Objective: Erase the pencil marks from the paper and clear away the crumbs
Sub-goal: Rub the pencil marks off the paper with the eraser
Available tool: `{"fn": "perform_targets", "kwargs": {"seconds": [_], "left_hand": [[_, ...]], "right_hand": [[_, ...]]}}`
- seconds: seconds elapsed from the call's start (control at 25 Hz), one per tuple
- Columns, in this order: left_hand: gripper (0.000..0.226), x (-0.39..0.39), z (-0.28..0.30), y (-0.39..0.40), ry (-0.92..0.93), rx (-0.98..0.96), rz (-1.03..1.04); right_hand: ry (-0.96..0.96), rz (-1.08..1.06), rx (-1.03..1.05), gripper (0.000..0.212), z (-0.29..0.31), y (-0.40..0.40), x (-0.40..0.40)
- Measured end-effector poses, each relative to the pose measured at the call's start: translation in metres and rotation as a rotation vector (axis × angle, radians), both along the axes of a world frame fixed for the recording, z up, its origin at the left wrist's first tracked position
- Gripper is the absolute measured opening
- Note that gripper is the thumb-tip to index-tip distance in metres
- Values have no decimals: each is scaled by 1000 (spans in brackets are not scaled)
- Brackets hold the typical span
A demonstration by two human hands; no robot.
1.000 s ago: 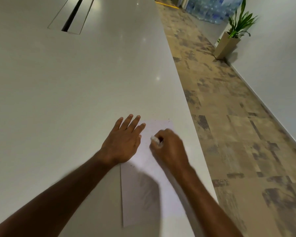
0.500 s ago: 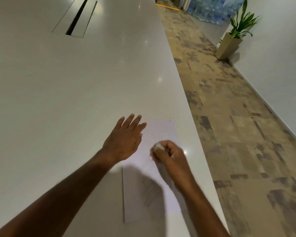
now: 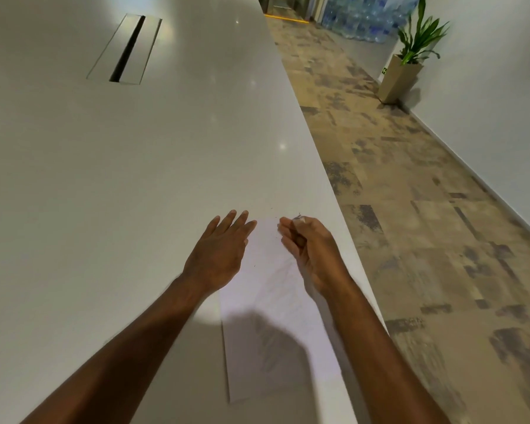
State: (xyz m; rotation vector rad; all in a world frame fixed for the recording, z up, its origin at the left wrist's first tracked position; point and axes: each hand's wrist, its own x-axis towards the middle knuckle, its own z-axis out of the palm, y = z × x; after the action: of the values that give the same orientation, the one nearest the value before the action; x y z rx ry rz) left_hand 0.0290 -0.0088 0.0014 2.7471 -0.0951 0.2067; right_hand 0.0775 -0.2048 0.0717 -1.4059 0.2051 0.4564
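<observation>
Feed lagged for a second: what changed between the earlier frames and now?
The right hand, gripping the eraser, swept from mid-sheet to the far end of the paper. The left hand stays flat on the paper's left edge; faint pencil marks remain.

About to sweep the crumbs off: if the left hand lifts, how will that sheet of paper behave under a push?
The paper is a single thin sheet lying flat, so probably light and floppy. The white tabletop looks glossy, so it would likely slide or skew. The left hand lies flat on its edge; keep it there.
</observation>
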Motion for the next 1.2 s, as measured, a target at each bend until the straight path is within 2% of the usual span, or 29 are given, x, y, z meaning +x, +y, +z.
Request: {"fn": "perform_targets", "kwargs": {"seconds": [0.16, 0.2, 0.28, 0.44, 0.52, 0.68, 0.8, 0.96, 1.12, 1.2], "left_hand": [[49, 2, -1, -1, 20, 18, 5], [50, 2, -1, -1, 24, 21, 6], [50, 2, -2, -1, 17, 5, 9], [49, 1, -1, -2, 11, 5, 16], [49, 2, 0, -1, 8, -1, 22], [49, 1, -2, -1, 21, 16, 14], [48, 1, 0, -1, 5, 18, 3], [49, 0, 2, -1, 22, 15, 9], [49, 1, 1, -1, 9, 28, 10], [49, 2, 0, -1, 15, 33, 0]], "right_hand": [[86, 375, -93, 22, -9, 5, -53], [80, 406, -121, 23, -12, 7, -50], [37, 307, -141, 24, -15, 10, -18], [-58, -35, -10, 16, -4, 6, 42], [-69, 8, -2, 16, -4, 3, 26], [20, 299, -132, 23, -15, 2, -4], [-2, 186, -112, 22, -12, 7, 42], [-32, 23, 44, 19, -4, 6, 78], [-75, 197, -90, 19, -15, -6, 40], [-70, 168, -116, 16, -21, -6, 50]]}}
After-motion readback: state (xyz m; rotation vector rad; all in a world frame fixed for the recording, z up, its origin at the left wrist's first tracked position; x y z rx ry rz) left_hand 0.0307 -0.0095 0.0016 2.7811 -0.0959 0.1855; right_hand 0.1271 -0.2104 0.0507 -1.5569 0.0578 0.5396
